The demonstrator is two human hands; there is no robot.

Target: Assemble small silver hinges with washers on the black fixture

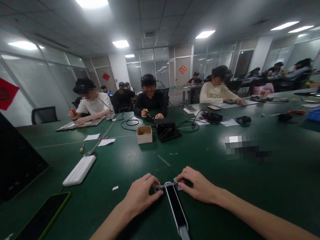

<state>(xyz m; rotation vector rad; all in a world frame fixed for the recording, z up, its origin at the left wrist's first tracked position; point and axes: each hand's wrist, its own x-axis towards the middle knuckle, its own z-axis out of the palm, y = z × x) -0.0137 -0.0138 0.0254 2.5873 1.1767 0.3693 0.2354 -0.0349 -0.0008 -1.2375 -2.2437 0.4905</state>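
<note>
Head view: looking down at a slim black device (176, 204) on the green worktop (99, 200), with small metal fittings (158, 187) beside its far end pinched in narrowed fingers of left hand (140, 192) and right hand (199, 183); best steadied evenly, without twisting.

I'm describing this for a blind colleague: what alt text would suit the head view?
A person's left hand and right hand grip small metal parts on either side of the far end of a narrow, black-faced device at a dark green table. Beyond them stands a small open box; three people sit across the table.
</note>
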